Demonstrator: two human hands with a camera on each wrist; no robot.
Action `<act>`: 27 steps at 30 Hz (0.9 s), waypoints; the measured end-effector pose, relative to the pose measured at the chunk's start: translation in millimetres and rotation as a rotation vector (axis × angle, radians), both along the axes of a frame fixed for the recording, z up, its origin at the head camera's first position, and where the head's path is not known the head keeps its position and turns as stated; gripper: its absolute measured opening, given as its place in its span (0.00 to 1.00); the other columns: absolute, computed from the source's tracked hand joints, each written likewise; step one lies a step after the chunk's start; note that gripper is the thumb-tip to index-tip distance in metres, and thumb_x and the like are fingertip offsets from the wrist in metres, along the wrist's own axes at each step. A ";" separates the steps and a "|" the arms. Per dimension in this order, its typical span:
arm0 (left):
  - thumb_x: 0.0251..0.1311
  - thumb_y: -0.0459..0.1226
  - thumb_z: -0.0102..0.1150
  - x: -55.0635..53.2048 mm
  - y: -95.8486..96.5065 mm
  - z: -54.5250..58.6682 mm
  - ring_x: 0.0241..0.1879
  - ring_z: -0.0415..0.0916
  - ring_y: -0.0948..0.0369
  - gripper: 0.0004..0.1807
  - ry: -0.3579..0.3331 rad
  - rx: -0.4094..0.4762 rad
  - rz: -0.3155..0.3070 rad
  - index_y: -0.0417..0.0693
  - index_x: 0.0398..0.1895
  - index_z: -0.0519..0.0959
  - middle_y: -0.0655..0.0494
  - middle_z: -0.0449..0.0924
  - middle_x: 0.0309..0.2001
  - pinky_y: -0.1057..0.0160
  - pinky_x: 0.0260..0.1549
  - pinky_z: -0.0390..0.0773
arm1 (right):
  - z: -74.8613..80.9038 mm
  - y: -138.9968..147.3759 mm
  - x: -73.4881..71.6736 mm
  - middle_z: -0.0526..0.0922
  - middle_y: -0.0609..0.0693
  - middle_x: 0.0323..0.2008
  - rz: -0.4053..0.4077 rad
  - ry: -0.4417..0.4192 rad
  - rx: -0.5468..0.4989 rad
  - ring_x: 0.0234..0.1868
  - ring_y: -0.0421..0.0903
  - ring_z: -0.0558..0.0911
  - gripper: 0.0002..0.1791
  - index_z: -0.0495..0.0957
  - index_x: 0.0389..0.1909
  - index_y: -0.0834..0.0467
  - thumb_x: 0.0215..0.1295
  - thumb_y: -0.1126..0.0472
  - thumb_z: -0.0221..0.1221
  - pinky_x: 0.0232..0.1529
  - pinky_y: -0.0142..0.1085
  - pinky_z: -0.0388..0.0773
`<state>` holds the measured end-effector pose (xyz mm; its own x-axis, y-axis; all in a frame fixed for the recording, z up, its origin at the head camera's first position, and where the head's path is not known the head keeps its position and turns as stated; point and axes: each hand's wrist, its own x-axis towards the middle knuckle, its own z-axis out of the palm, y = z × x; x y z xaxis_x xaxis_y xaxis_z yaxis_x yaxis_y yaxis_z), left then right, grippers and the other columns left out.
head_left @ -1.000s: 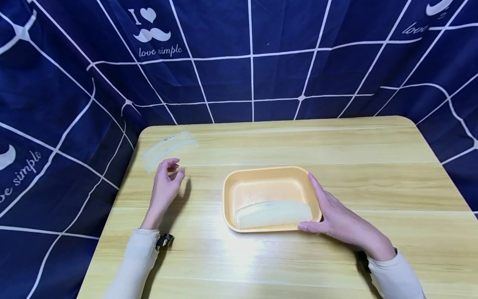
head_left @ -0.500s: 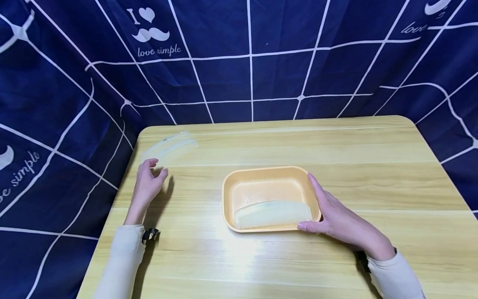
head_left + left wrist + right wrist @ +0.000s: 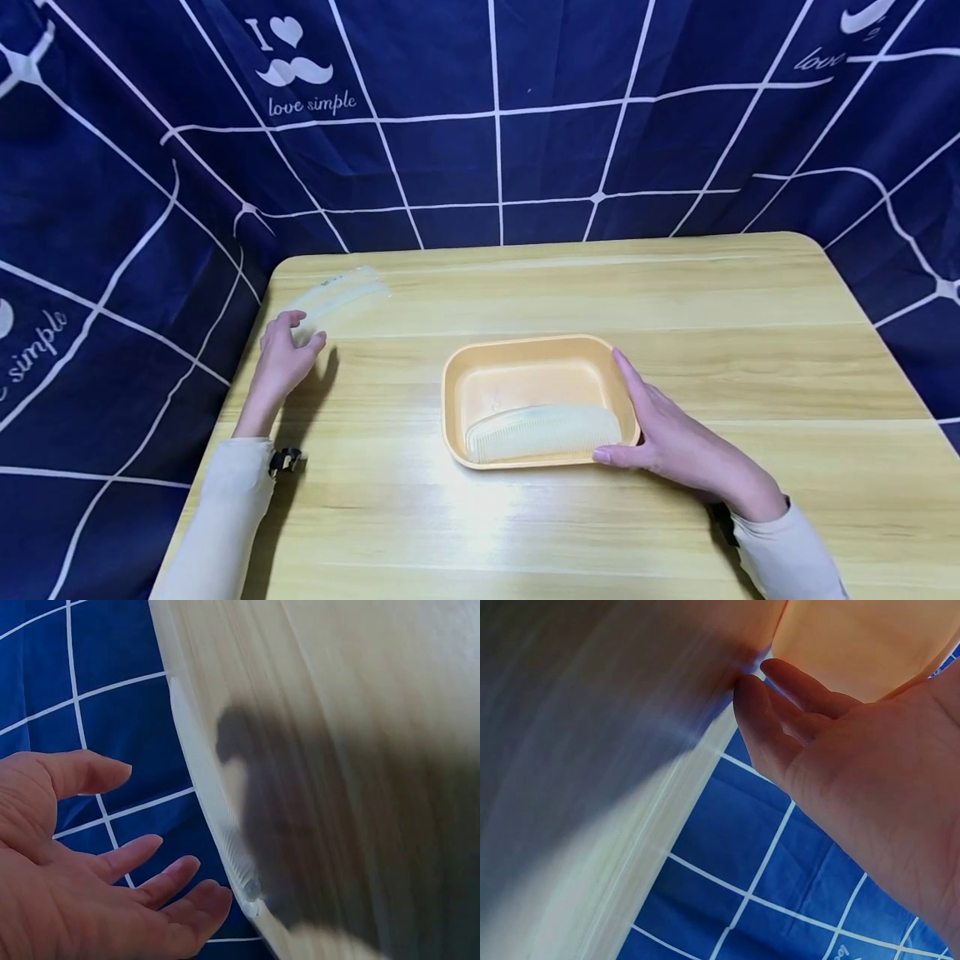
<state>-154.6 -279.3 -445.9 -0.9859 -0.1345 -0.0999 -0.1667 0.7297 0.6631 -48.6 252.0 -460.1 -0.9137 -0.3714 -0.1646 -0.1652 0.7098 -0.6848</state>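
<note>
My left hand (image 3: 283,360) hovers over the left part of the table with fingers loosely bent, holding nothing. Just beyond its fingertips lies a pale, see-through curved piece (image 3: 343,293) with small dark print; fine teeth on this comb-like piece (image 3: 238,855) show in the left wrist view. My right hand (image 3: 663,429) grips the right end of a shallow orange plastic box (image 3: 450,408), thumb at the near rim and fingers along the side. Inside the box, along its near wall, a pale translucent comb (image 3: 543,432) lies flat. The right wrist view shows the fingers beside the box (image 3: 862,645).
The wood-grain table (image 3: 525,533) has rounded far corners. Dark blue cloth (image 3: 420,150) with white lines hangs behind it and on both sides. The left hand casts a shadow on the tabletop.
My left hand has moved left, stopping near the pale curved piece. The right hand has stayed on the box, and the comb inside it has not moved.
</note>
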 end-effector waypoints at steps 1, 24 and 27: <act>0.72 0.44 0.54 -0.5 -0.4 0.5 0.68 0.54 0.33 0.34 -0.001 0.002 -0.001 0.34 0.73 0.60 0.29 0.59 0.70 0.35 0.62 0.62 | 0.3 0.2 0.0 0.46 0.59 0.82 -0.001 0.002 0.002 0.79 0.62 0.55 0.73 0.24 0.81 0.37 0.53 0.33 0.73 0.71 0.64 0.58; 0.65 0.39 0.63 -14.1 -24.2 -11.9 0.66 0.52 0.29 0.38 -0.071 -0.099 0.055 0.27 0.71 0.60 0.23 0.63 0.63 0.36 0.64 0.61 | 0.1 0.9 -1.9 0.47 0.59 0.81 0.009 0.009 0.008 0.78 0.63 0.56 0.73 0.24 0.81 0.38 0.53 0.33 0.73 0.70 0.65 0.59; 0.65 0.39 0.64 -16.3 -26.4 -15.4 0.65 0.52 0.28 0.37 -0.054 -0.118 0.050 0.25 0.69 0.62 0.22 0.62 0.63 0.37 0.64 0.60 | -0.3 0.7 -0.8 0.48 0.59 0.81 -0.003 0.002 0.007 0.78 0.62 0.56 0.73 0.24 0.81 0.37 0.53 0.33 0.73 0.71 0.64 0.58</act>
